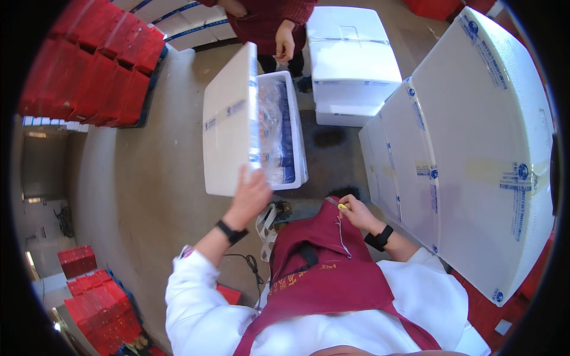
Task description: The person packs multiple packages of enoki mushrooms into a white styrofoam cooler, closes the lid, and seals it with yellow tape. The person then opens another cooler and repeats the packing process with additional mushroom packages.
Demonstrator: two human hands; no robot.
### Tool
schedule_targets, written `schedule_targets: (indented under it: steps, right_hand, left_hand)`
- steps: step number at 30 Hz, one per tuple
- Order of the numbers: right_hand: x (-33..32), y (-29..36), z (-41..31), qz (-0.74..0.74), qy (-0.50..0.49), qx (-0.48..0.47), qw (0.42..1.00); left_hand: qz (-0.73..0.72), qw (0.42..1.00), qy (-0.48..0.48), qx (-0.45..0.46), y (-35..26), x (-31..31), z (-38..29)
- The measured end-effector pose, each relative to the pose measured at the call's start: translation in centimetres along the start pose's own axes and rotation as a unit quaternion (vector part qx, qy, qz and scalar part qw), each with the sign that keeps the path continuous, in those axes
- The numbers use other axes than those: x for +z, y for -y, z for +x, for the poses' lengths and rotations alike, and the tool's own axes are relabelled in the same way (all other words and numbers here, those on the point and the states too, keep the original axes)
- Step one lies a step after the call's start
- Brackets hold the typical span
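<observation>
My left hand (253, 191) is at the near edge of a white foam lid (227, 120), which stands tilted up along the left side of an open white foam box (291, 133). Clear plastic film (270, 120) and dark blue packs (286, 133) lie inside the box. Between the thumb and fingers of my right hand (356, 213) is a small yellow tool (342, 206), perhaps a cutter, held over the maroon apron (329, 285) on my lap. Its exact kind cannot be told.
Taped white foam boxes stand stacked at the right (467, 147) and behind (352, 49). A co-worker in a maroon apron (262, 29) stands beyond the open box. Red crates (89, 75) are piled at the left. A black cable (251, 267) lies on the floor near me.
</observation>
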State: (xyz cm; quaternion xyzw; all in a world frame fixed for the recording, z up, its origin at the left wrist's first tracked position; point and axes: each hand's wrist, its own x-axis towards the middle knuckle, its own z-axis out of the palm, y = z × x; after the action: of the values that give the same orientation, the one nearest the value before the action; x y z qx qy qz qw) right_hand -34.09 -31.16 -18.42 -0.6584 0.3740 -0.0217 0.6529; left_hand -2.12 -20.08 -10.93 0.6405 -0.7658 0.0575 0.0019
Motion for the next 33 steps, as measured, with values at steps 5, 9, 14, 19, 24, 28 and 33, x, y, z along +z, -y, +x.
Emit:
schedule_targets:
  steps: [5,9,14,19,24,28,33]
  right_hand:
    - [1.3,6.9,-0.1,0.038,0.110,-0.030,0.993]
    - [3.9,12.4,0.8,-0.211,0.110,-0.214,0.947]
    - [10.6,20.9,1.2,-0.352,0.111,-0.525,0.767]
    - [15.4,27.0,-0.8,-0.347,0.138,-0.633,0.678]
    - [20.4,28.3,-1.7,-0.332,0.263,-0.651,0.630]
    - [23.8,28.1,-3.9,-0.316,0.351,-0.687,0.552]
    - [26.1,28.0,-6.6,-0.288,0.447,-0.627,0.569]
  left_hand:
    - [0.213,0.904,-0.036,-0.369,8.3,-13.5,-10.9]
    - [0.038,0.865,-0.089,-0.493,4.0,-17.4,-14.1]
    - [-0.096,0.932,-0.079,-0.340,-8.5,-15.0,-11.6]
    - [-0.024,0.891,-0.161,-0.423,-12.0,-15.5,-13.5]
    - [0.077,0.816,-0.251,-0.514,-13.9,-15.8,-17.6]
    - [0.018,0.760,-0.275,-0.589,-17.9,-14.6,-21.1]
    - [-0.238,0.356,-0.585,-0.689,-24.2,-6.5,-31.2]
